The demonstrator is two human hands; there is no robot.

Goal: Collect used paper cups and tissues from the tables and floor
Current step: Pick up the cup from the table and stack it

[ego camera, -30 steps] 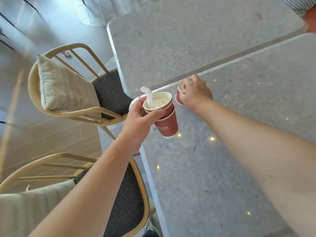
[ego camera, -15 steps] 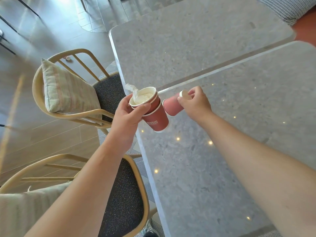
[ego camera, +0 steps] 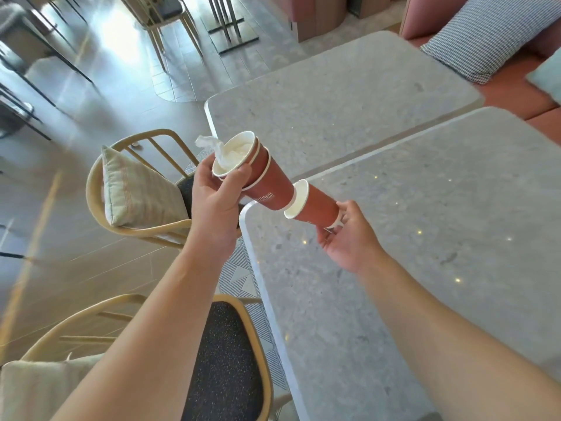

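Observation:
My left hand (ego camera: 216,198) grips a nested stack of red paper cups (ego camera: 263,174) near its rims, tilted with the mouth toward the upper left. Crumpled white tissue (ego camera: 219,149) fills the top cup and sticks out past the rim. My right hand (ego camera: 349,235) holds a single red paper cup (ego camera: 315,205) by its base, lying on its side above the corner of the near grey table (ego camera: 425,238). Its white mouth faces the bottom of the stack and nearly touches it.
A second grey table (ego camera: 334,95) adjoins the near one at the back. Two wooden chairs stand on the left, one with a striped cushion (ego camera: 139,189) and one with a dark seat (ego camera: 224,360). A pink bench with a checked pillow (ego camera: 491,34) runs along the right.
My right hand lifted the single cup off the table and turned it so its mouth faces the stack. My left hand raised and tilted the stack.

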